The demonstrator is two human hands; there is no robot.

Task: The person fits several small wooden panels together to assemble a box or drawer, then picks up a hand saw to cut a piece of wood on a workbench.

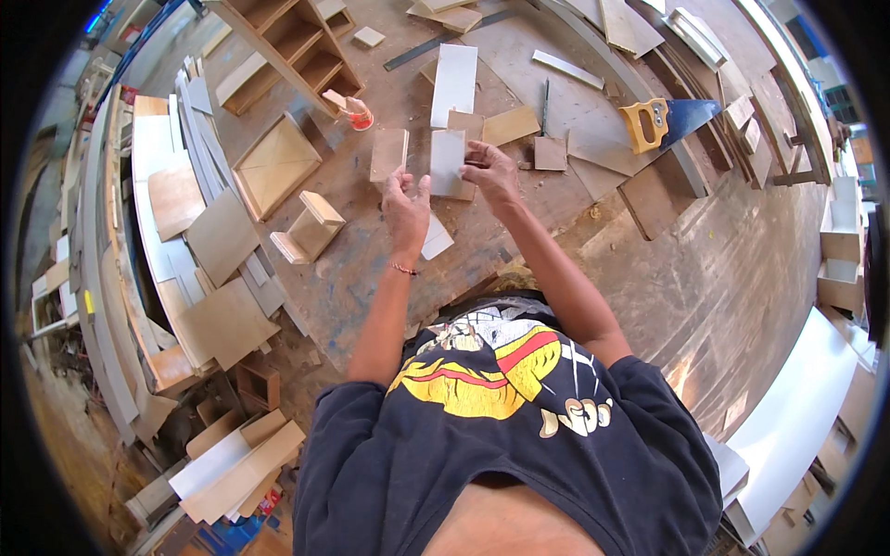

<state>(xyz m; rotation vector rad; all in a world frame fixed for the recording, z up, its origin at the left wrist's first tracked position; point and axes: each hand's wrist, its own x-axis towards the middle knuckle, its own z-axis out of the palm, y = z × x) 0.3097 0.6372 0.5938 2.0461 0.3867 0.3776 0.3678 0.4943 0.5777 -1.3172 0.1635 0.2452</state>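
Note:
My left hand [406,211] is closed, its fingertips at the lower edge of a small brown wooden block [388,154] with a pale side edge. To the right, my right hand [491,174] pinches the right edge of a small rectangular board [447,159] with a light grey face. The block and the board are a short gap apart. Beyond the board lies a white panel [454,85]. A pale offcut [436,238] lies between my wrists. Left of my left hand stands a small wooden piece with raised ends [311,227].
A yellow-handled handsaw [649,125] rests on boards at the right. At the far left stand a wooden shelf unit [298,42], a red tub [360,120] and a shallow wooden tray [278,165]. A thin dark tool [545,107] lies near a square offcut [550,154]. Stacked panels [222,236] line the left.

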